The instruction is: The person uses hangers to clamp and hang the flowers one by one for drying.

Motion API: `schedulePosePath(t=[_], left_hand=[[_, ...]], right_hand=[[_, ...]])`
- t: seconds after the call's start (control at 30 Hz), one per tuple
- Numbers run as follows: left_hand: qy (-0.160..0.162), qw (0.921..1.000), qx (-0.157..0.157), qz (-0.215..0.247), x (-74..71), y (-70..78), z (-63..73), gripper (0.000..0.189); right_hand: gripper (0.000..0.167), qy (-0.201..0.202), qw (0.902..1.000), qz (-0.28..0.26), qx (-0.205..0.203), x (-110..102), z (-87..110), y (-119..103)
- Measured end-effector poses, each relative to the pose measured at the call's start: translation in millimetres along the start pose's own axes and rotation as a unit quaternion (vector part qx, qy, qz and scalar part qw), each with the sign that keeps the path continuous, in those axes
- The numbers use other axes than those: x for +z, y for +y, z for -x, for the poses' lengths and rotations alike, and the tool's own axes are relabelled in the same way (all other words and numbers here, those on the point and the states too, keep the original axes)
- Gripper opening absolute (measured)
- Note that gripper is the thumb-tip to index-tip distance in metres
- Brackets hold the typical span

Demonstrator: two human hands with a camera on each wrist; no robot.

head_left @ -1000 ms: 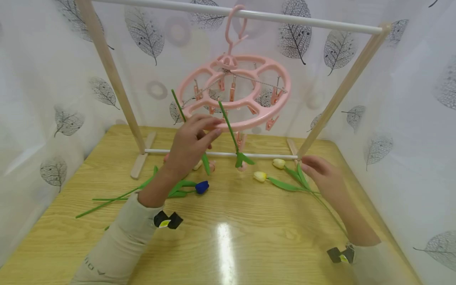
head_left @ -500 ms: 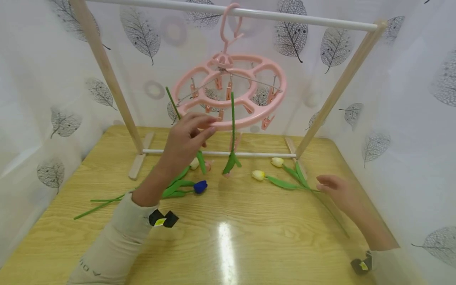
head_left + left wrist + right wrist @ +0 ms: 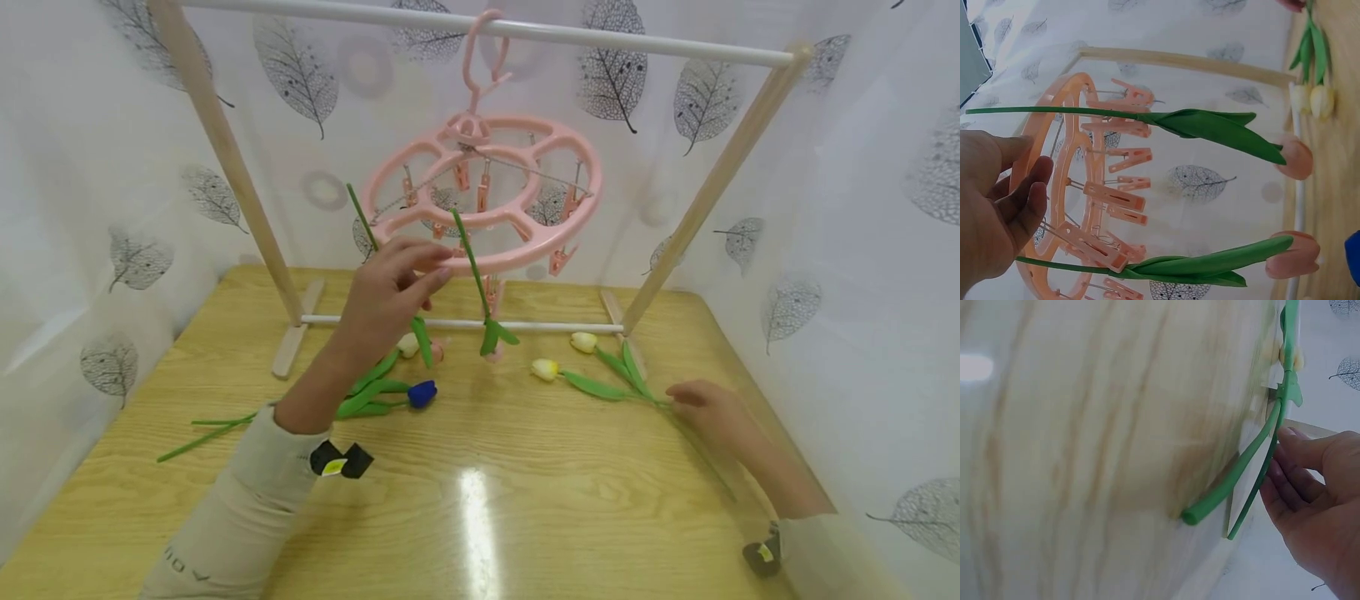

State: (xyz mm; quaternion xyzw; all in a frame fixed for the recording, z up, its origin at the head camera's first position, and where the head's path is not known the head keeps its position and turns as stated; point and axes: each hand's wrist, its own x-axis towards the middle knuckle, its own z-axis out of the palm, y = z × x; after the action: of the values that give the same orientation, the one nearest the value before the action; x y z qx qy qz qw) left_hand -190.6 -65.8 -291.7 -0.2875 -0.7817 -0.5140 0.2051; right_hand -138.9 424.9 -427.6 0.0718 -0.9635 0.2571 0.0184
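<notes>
A round pink clip hanger (image 3: 555, 237) hangs from a white rod. My left hand (image 3: 393, 283) grips its near rim between thumb and fingers. From its pegs hang two pink artificial tulips, blooms down: one tulip (image 3: 1222, 128) right of my hand, the other tulip (image 3: 1204, 269) partly behind it in the head view. At the right, two pale yellow tulips (image 3: 545, 370) lie together on the table. My right hand (image 3: 708, 412) is at their stems, and in the right wrist view its thumb and fingers pinch a green stem (image 3: 1266, 462).
A wooden-legged stand (image 3: 686, 192) with a white top rod (image 3: 637, 42) frames the hanger. Left on the table lie a blue tulip (image 3: 422, 393) and a whitish tulip (image 3: 408, 344), stems crossing. Leaf-printed white cloth (image 3: 840, 250) encloses the table (image 3: 570, 500).
My right hand has moved off the yellow tulips' leaves, down and right along the stems. My left hand stays on the rim. The right hanging tulip has swung a little and back.
</notes>
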Motion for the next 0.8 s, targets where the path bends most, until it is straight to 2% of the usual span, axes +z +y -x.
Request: schedulePosePath(t=[0.13,0.33,0.5,0.73,0.8], left_hand=[[-0.003,1.0,0.0,0.001,0.6,1.2,-0.2,0.024],[-0.001,1.0,-0.002,0.004,0.3,2.5,-0.4,0.024],[0.004,1.0,0.001,0.004,-0.3,2.3,0.4,0.025],[0.004,1.0,0.002,0.006,1.0,3.4,-0.6,0.025],[0.004,1.0,0.002,0.008,1.6,4.0,-0.8,0.025]], right_hand=[[0.022,0.016,0.9998,0.013,-0.008,1,-1.6,4],[0.017,-0.001,0.9996,0.02,-0.021,2,-2.6,5],[0.01,0.005,0.9983,0.036,-0.045,3,-2.8,9],[0.007,-0.014,0.9981,0.047,-0.037,-5,-5.5,15],[0.007,-0.001,0.9973,0.048,-0.057,-7,-5.9,14]])
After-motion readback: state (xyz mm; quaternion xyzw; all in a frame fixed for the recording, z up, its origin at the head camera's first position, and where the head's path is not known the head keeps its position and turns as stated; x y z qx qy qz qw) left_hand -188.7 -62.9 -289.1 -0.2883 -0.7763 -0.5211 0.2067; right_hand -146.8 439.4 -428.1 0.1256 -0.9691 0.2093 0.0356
